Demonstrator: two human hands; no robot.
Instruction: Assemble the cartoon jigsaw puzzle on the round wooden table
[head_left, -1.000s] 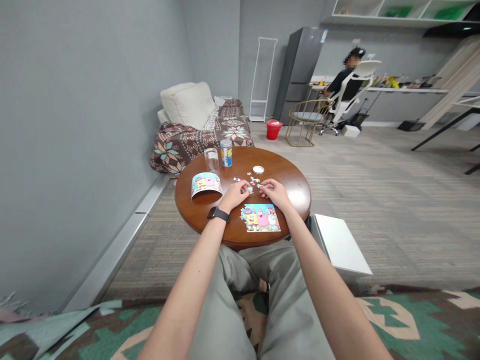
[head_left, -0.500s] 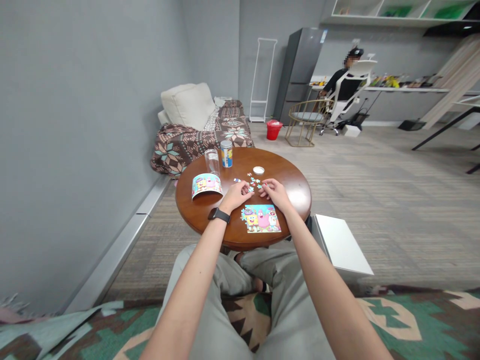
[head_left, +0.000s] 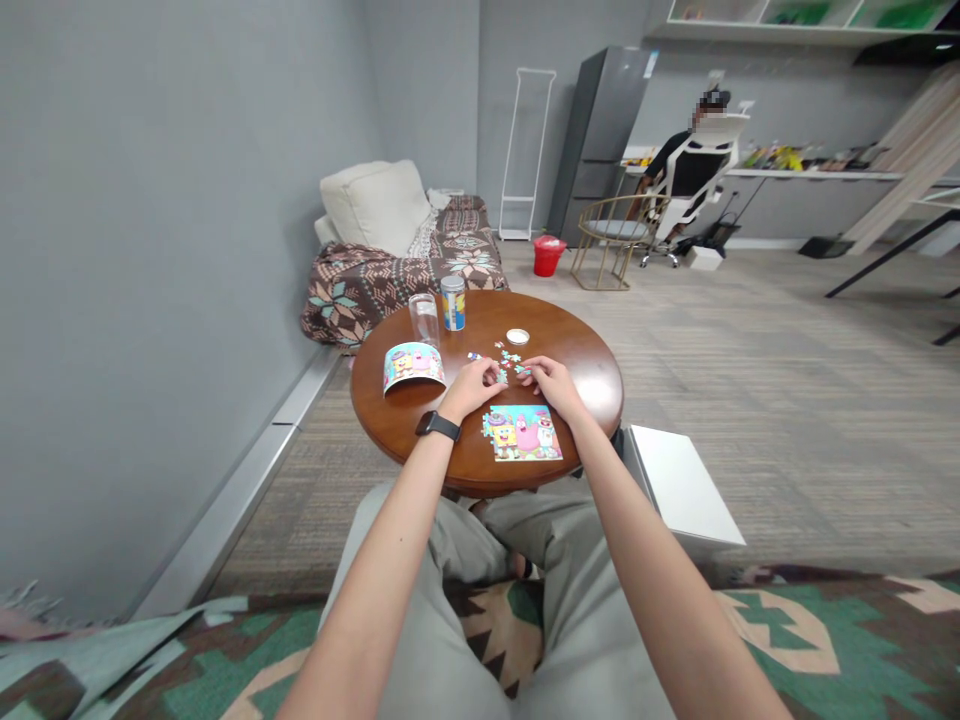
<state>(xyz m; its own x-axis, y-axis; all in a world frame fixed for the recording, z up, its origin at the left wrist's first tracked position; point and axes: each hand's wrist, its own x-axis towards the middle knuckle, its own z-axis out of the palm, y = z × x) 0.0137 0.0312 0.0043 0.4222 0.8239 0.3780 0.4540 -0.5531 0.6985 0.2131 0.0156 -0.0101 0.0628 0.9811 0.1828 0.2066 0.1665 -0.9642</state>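
My left hand (head_left: 474, 388) is closed around a small light-blue puzzle piece (head_left: 502, 377) at its fingertips, above the table's middle. Facing it, my right hand (head_left: 551, 382) pinches another bluish puzzle piece (head_left: 523, 370). Between and beyond the hands lie several loose puzzle pieces (head_left: 511, 357). Closer to me rests a partly assembled jigsaw puzzle (head_left: 525, 434) with cartoon figures; its left edge is jagged with tabs. A curved picture card (head_left: 414, 368) showing the same figures stands left of my left hand.
The round wooden table (head_left: 592, 390) also carries a clear glass (head_left: 424, 320), a printed tin (head_left: 453, 305) and a round lid (head_left: 517, 337). A white box (head_left: 686, 480) sits on the floor at right. Across the room a person sits in an office chair (head_left: 697, 175).
My right fingers have shifted slightly, and the bluish piece at them now shows more clearly. My left hand has stayed nearly in place. The whole view has tipped a little.
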